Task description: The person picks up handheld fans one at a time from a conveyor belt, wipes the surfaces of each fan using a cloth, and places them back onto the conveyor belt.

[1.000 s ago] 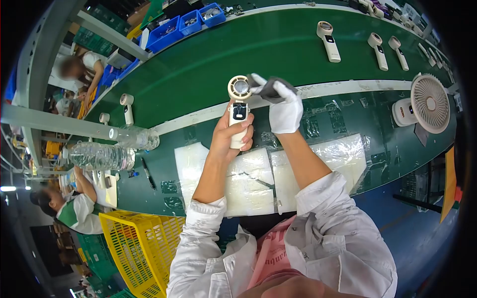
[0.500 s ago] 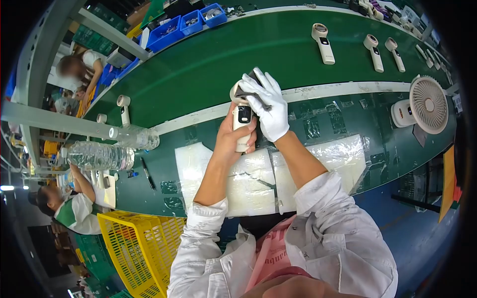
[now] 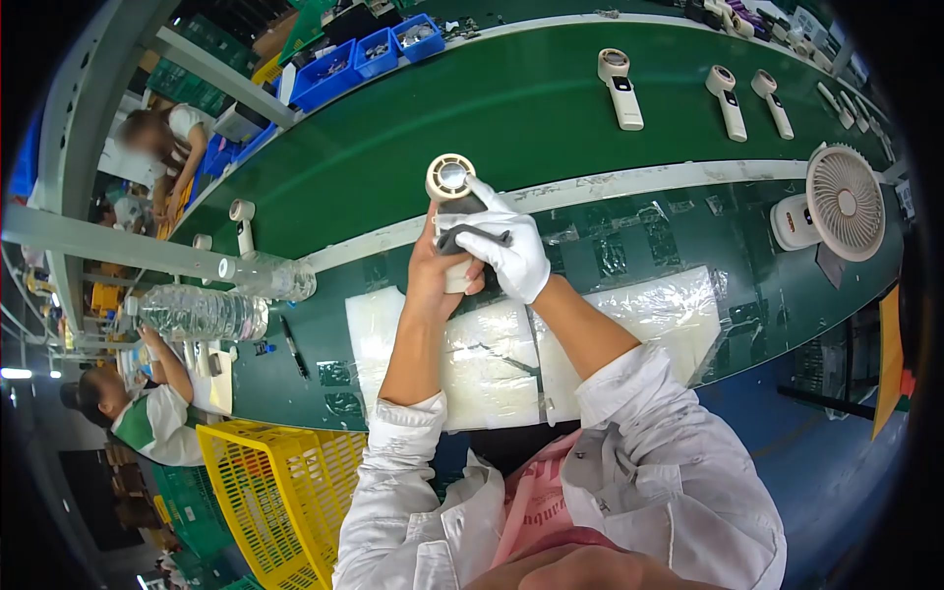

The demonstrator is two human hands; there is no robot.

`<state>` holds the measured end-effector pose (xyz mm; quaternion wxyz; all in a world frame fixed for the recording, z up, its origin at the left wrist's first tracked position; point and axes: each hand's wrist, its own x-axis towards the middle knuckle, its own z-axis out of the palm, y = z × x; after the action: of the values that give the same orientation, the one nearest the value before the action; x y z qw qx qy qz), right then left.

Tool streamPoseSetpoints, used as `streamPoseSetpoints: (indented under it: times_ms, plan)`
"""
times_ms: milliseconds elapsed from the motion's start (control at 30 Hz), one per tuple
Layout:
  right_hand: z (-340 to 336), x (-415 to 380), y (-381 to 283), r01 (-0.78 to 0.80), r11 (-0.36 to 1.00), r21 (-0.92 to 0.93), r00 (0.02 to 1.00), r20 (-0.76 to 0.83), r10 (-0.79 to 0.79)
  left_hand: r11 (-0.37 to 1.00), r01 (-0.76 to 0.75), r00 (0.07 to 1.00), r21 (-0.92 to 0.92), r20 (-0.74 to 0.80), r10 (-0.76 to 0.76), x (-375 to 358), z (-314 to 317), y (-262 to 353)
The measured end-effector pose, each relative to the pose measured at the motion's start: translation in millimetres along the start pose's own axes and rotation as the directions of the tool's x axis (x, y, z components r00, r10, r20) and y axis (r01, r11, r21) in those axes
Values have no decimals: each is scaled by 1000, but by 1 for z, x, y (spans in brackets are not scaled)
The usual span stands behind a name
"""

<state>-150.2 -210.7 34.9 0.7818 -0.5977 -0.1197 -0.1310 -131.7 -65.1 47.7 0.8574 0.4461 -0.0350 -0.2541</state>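
Observation:
My bare left hand (image 3: 427, 269) is wrapped round the handle of a white handheld fan (image 3: 451, 176), held upright over the bench's edge strip. Its round head faces up in full view. My right hand (image 3: 516, 258), in a white glove, presses a dark grey cloth (image 3: 460, 237) against the fan's handle, just below the head. One gloved finger reaches up to the rim of the head. Cloth and fingers hide most of the handle. Beneath my wrists lie white foam sheets (image 3: 492, 359) under clear plastic.
Several handheld fans (image 3: 621, 93) lie on the green belt (image 3: 531, 108). At right stands a desk fan (image 3: 846, 202). Water bottles (image 3: 202, 311) and a pen (image 3: 294, 346) are at left. A yellow crate (image 3: 280, 482) sits below; co-workers (image 3: 147, 418) are further left.
My right hand and the cloth have slid down from the fan's head to its handle, uncovering the head. The held fan moved slightly left. Fans on the belt shifted a little left.

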Motion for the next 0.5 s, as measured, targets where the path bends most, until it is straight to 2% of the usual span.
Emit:
streamPoseSetpoints:
  times_ms: [67, 100, 167, 200, 300, 367, 433, 500]
  plan:
    - [2, 1, 2, 0, 1000, 19, 1000, -14, 0, 1000, -21, 1000, 6, 13, 21, -1, -2, 3]
    - [2, 5, 4, 138, 989, -52, 990, -22, -139, 1000, -23, 999, 8, 23, 23, 0, -5, 2]
    - [-1, 0, -1, -51, 962, 266, 989, -122, 86, 1000, -18, 998, 18, 53, 17, 1, -9, 2]
    - [0, -1, -6, -81, 924, 374, 966, -199, 166, 1000, -18, 998, 19, 68, 16, 2, -9, 3]
    - [-16, 9, 7, 114, 932, 344, 876, -478, 69, 1000, -12, 993, 17, 117, 10, 1, -5, 7]
    - [-21, 23, 12, 90, 955, 283, 746, -654, 124, 1000, -2, 990, 5, 138, 2, -1, -5, 6]
    - [-32, 28, 17, -62, 960, 274, 769, -599, 221, 997, 4, 991, 82, 136, -15, -5, 0, 8]
    - [-31, 38, 25, 31, 902, 432, 821, -526, 224, 977, 15, 992, 212, 117, -41, -4, 3, 8]
